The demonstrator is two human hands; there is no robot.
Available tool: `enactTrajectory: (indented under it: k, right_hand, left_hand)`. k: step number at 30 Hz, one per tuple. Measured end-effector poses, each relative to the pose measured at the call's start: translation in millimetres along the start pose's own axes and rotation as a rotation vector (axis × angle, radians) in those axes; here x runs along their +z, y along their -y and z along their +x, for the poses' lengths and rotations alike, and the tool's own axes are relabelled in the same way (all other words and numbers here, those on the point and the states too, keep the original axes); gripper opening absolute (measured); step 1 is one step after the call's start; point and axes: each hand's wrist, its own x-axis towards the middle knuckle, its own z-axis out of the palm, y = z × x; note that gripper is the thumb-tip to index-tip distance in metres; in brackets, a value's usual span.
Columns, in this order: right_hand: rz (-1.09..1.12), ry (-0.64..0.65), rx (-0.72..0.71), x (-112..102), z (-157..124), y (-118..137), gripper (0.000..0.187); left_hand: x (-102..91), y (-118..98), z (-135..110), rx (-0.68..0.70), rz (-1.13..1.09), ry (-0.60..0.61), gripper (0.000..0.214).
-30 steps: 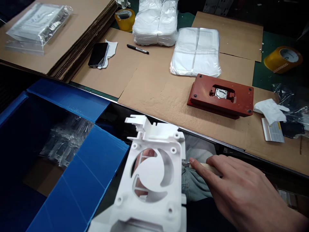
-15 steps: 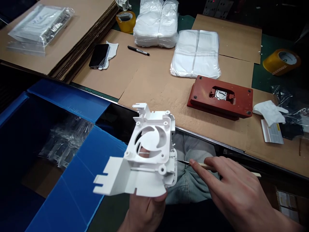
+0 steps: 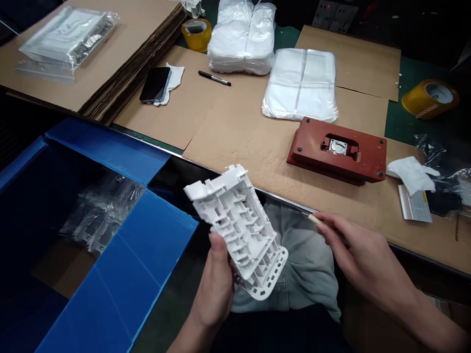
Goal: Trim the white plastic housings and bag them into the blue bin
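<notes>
My left hand point(image 3: 216, 284) grips a white moulded plastic housing point(image 3: 243, 228) from below, over my lap. The part is turned so that its ribbed side faces me, one end pointing up and left. My right hand point(image 3: 358, 252) is to its right, fingers closed round a thin tool with a pale wooden handle point(image 3: 315, 219); only the handle's end shows and the tip is hidden. The tool is clear of the housing. Both hands are just in front of the table's edge point(image 3: 331, 218).
A blue corrugated box point(image 3: 121, 274) with clear-bagged parts stands open at my left. On the cardboard-covered table lie a red fixture block point(image 3: 336, 149), wrapped white bag stacks point(image 3: 300, 83), a pen point(image 3: 214, 78), a phone point(image 3: 154, 84), two yellow tape rolls point(image 3: 430, 98), a white glove point(image 3: 410, 172).
My left hand has turned the housing from its fan-opening face to its ribbed side. My right hand has drawn the tool away from the part, up and to the right.
</notes>
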Motion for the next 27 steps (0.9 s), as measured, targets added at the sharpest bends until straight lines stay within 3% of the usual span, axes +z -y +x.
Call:
enactTrajectory:
  k: [4, 12, 15, 19, 23, 27]
  right_hand:
    - [0.244, 0.114, 0.229, 7, 3, -8, 0.025]
    - [0.193, 0.092, 0.137, 3, 5, -7, 0.029]
    - [0.167, 0.051, -0.043, -3, 9, -9, 0.038]
    - [0.116, 0.064, -0.391, -18, 24, -1, 0.034]
    - [0.037, 0.238, -0.764, -32, 47, 22, 0.043]
    - [0.132, 0.494, -0.931, -33, 62, 46, 0.03]
  left_hand:
    - [6.9, -8, 7, -0.288, -0.228, -0.07, 0.076]
    - [3.6, -9, 15, -0.401, -0.283, 0.044, 0.078]
    - [2.0, -7, 18, -0.445, -0.325, 0.09, 0.076]
    - [3.1, -2, 23, -0.58, -0.391, 0.206, 0.075]
    - [5.7, 2, 24, -0.615, -0.465, 0.355, 0.073]
    - [8.3, 4, 22, -0.63, -0.482, 0.42, 0.07]
